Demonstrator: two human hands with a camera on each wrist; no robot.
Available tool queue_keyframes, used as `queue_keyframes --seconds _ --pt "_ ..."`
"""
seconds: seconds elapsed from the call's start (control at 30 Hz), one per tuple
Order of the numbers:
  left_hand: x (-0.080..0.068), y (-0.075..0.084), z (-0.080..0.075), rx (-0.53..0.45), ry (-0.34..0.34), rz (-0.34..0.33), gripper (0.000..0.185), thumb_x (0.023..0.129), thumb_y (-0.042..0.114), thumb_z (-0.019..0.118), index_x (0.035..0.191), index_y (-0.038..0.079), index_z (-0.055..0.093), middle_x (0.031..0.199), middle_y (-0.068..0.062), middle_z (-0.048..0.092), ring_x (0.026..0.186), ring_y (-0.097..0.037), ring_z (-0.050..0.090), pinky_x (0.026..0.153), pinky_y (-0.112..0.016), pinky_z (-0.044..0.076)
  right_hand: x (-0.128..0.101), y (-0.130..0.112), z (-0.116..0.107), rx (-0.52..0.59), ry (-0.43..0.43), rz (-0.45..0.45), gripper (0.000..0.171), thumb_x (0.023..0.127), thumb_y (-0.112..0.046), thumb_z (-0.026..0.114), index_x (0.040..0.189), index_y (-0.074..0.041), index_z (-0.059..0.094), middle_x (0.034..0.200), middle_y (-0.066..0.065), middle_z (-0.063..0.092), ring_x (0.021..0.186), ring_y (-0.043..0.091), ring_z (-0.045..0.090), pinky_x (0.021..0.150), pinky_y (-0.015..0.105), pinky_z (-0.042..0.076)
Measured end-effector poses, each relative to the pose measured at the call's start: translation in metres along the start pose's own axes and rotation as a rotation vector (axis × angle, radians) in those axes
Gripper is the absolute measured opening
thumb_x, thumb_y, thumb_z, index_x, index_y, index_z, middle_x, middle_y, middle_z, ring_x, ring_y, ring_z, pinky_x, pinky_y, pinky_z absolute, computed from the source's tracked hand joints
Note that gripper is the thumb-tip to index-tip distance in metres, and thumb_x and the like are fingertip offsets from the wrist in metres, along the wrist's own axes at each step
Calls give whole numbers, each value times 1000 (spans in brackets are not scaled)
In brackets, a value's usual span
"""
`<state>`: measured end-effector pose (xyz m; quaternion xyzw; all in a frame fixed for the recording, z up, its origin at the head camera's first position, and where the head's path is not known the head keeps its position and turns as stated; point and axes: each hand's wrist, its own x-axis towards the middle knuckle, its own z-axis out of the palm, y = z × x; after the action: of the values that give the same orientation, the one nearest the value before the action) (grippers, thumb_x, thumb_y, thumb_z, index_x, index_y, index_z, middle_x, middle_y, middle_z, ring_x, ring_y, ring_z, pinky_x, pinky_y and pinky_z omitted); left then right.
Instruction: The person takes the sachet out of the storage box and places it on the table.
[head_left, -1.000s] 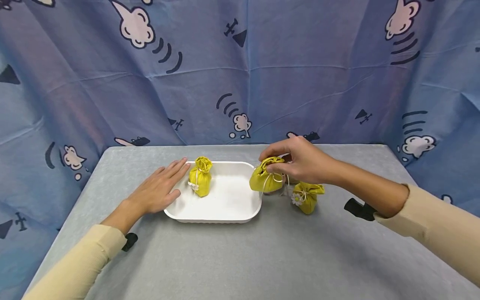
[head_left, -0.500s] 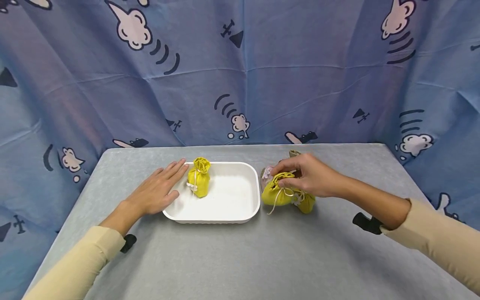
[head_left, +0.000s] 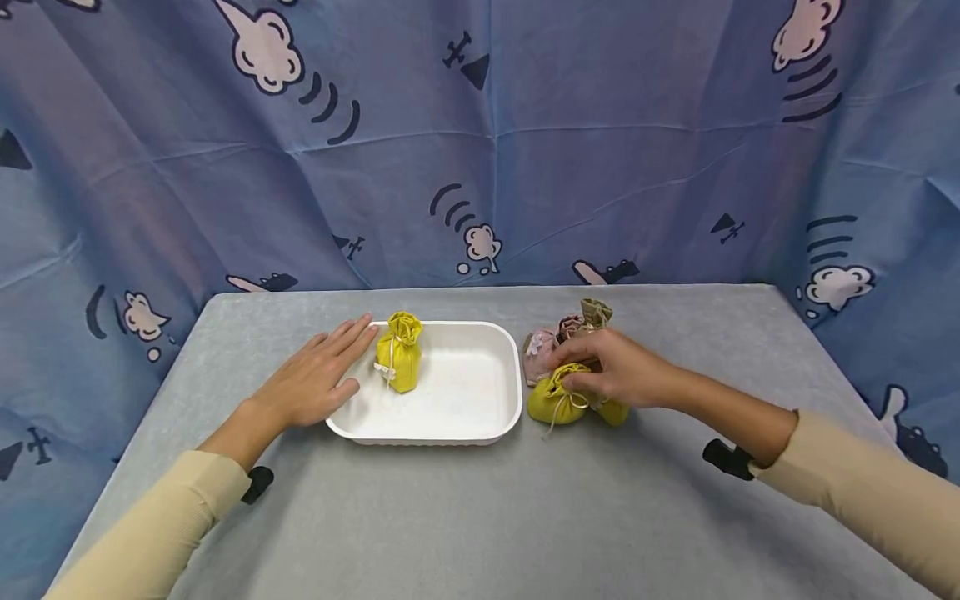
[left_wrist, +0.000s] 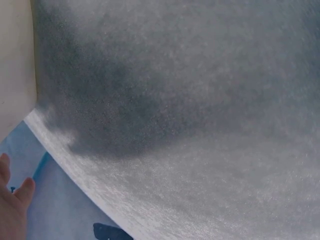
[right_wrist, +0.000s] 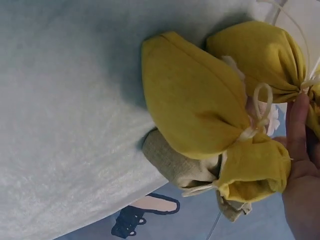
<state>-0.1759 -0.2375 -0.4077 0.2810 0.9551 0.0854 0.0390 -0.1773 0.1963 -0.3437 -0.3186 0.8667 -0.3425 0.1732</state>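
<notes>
My right hand point(head_left: 626, 371) pinches the gathered neck of a yellow drawstring pouch point(head_left: 553, 403), low over the table just right of the white tray point(head_left: 468, 437). In the right wrist view this pouch point(right_wrist: 260, 55) is at the upper right, its cord by my fingers. Beside it lies another yellow pouch point(right_wrist: 190, 95) with a tied bow, mostly behind my hand in the head view. My left hand point(head_left: 311, 379) lies flat with straight fingers across the tray's left rim. Inside the tray, near those fingers, sits a yellow pouch point(head_left: 399, 358) with a white flower.
Behind my right hand are a pink pouch point(head_left: 537, 357) with a light flower and a beige-brown pouch point(head_left: 596, 312). The grey table point(head_left: 450, 517) ends at a blue patterned curtain point(head_left: 420, 167). A dark wrist device point(head_left: 727, 458) sits below my right sleeve.
My right hand has moved the yellow pouch from above the tray's right rim rightward and down, beside the other pouches. The pink and beige-brown pouches show more now. My left hand has stayed put.
</notes>
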Motion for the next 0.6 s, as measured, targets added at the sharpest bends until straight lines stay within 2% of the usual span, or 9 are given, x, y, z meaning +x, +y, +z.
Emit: queue_keyframes --seconds 0.17,0.4,0.6 --pt "-1 0 0 0 -2 -5 71 99 23 47 161 12 15 167 -7 9 151 -32 15 116 -59 22 2 3 0 -5 -1 -18 30 89 -1 72 118 -3 71 116 7 71 104 18 66 87 35 56" --pt "0 0 1 0 -1 -11 71 99 23 46 161 12 14 167 -7 9 151 -32 15 116 -60 21 3 3 0 5 -1 -38 29 89 -1 73 118 -3 71 116 8 71 103 18 65 85 33 56" --pt "0 1 0 -1 0 -11 70 99 23 46 161 13 14 167 -5 8 151 -32 15 116 -59 22 2 1 -3 -1 -6 -58 28 90 -4 72 118 -5 71 115 8 71 106 19 65 88 36 55"
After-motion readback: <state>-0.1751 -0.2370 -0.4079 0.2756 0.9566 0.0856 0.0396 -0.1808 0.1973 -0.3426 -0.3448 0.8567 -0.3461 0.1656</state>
